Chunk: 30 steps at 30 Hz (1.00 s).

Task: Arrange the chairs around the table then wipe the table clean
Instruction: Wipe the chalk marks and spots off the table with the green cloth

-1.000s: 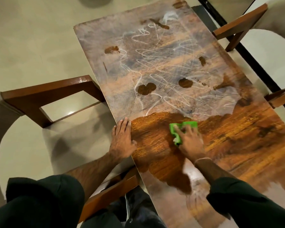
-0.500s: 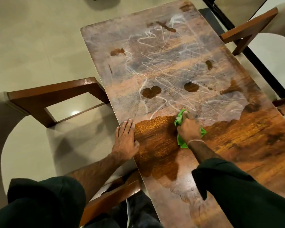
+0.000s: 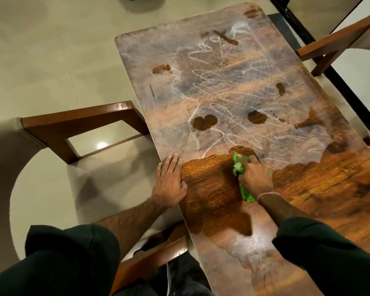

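Table: long wooden table (image 3: 233,86), far part covered with pale chalky scribbles and dark blots, near part bare glossy wood
Right hand: right hand (image 3: 255,178) fingers curled, grasping the green cloth (image 3: 238,165) against the tabletop at the scribbles' near edge
Left hand: left hand (image 3: 169,180) flat, fingers straight and together, resting on the table's left edge
Chairs: chair (image 3: 79,129) just beside the left edge; second chair (image 3: 333,42) by the right edge

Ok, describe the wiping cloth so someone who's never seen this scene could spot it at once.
Start from the long wooden table, chalky with white scribbles at its far end, dark and clean near the person. At the border between the two, the right hand grips a crumpled cloth. It is the only bright green thing in view.
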{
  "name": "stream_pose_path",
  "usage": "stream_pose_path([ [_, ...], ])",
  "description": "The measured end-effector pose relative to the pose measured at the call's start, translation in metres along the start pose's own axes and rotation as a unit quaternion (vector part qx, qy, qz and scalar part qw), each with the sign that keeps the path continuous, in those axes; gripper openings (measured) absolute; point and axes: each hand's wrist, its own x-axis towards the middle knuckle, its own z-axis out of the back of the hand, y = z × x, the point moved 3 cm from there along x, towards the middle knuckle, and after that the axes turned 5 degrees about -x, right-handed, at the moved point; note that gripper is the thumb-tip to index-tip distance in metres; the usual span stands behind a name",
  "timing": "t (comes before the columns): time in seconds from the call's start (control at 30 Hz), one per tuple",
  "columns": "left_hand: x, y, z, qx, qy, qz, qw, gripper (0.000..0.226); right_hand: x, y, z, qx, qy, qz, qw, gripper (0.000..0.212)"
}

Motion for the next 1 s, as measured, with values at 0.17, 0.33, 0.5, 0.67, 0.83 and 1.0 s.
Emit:
stream_pose_path([
  [0.17,0.002,0.000,-0.001,-0.008,0.003,-0.002,1.000,0.081,0.026,0.035,0.003,0.043,-0.034,-0.019,0.998,0.062],
  [0.33,0.003,0.000,0.002,-0.009,0.011,-0.004,1.000,0.081,0.005,0.022,-0.007,0.003,0.007,0.030,1.000,0.069],
  [0.5,0.005,0.001,0.004,-0.002,0.018,-0.004,1.000,0.080,0.028,0.059,0.002,0.049,-0.034,0.001,0.998,0.065],
  [0.67,0.008,0.001,0.006,-0.008,0.012,-0.001,1.000,0.079,0.012,0.044,-0.005,-0.028,0.009,0.079,0.996,0.071],
  [0.83,0.005,0.006,0.007,-0.004,0.020,0.018,1.000,0.083,0.029,0.083,-0.001,0.028,-0.025,0.051,0.998,0.068],
  [1.0,0.004,0.018,0.011,-0.008,0.020,0.033,0.999,0.086,0.019,0.058,-0.002,-0.033,0.003,0.119,0.992,0.071],
])
